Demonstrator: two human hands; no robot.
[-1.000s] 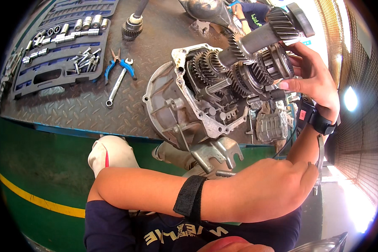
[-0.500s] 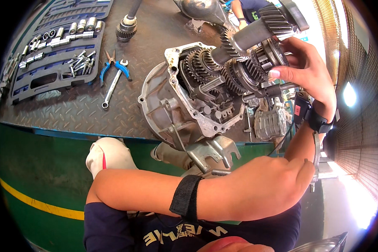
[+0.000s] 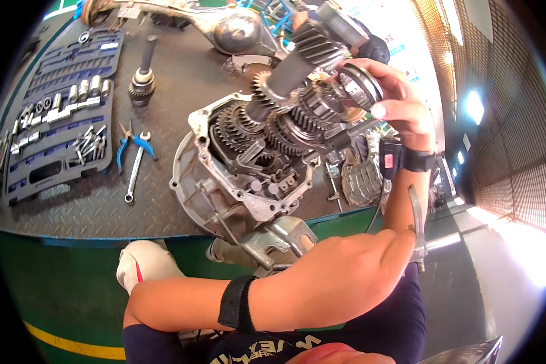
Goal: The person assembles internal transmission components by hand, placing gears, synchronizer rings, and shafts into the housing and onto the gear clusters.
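Grooved metal ring (image 3: 361,85) has come away from the gear cluster (image 3: 300,124) since half a second ago, opening a gap between them. At far left, a socket case (image 3: 67,168) lies on the workbench (image 3: 85,218); beside it are a geared shaft (image 3: 142,86), blue-handled pliers (image 3: 125,138) and a wrench (image 3: 133,177). Next, the gearbox housing (image 3: 194,188) holds the gear cluster. The left hand (image 3: 340,267) curls around a curved metal fork (image 3: 417,209), fingertips hidden. Above, the right hand (image 3: 400,103) pinches the tilted ring between thumb and fingers.
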